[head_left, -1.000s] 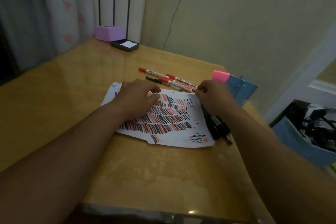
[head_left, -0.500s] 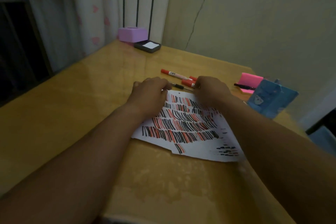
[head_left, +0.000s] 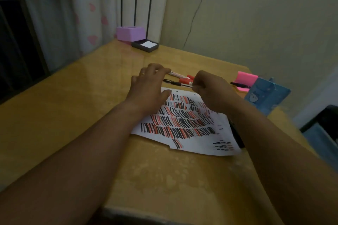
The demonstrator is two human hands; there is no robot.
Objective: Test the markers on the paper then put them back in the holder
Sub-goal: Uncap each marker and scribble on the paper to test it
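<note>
Pickup step by the look of it: fetching a marker from just past the far edge of the paper (head_left: 197, 144). Apparently pinching the right end of the black marker (head_left: 173, 83) with the right hand (head_left: 213, 93), fingers curled tight, knuckles above the paper's far right corner. Touching the white-barrelled marker (head_left: 176, 74) with the left hand (head_left: 148, 87), fingers stretched and relaxed, nothing clasped, heel of the palm over the paper's far left corner. Between those 2, also beyond the far edge: red-capped markers (head_left: 186, 78), bunched close, count unclear. Along the paper's right edge: dark markers (head_left: 237, 139), mostly hidden under the right forearm. Right of the paper, well apart from both hands: blue holder (head_left: 265, 97), contents not visible. Just beyond the holder, off the paper's far right corner: pink sticky pad (head_left: 246, 77) with a black pen (head_left: 239, 84) across it. Far beyond the paper's left side, at the back corner of the table (head_left: 73, 115): purple box (head_left: 130, 33) and dark tray (head_left: 145, 45). Paper crammed with red and black strokes, white space left only near the near edge. Judging from that, testing well along, returning to the holder not yet done for any marker in view. Next move: lift the black marker clear without rolling its neighbours, uncap using both hands, stroke into the blank strip by the near edge, recap, then carry right to the holder.
</note>
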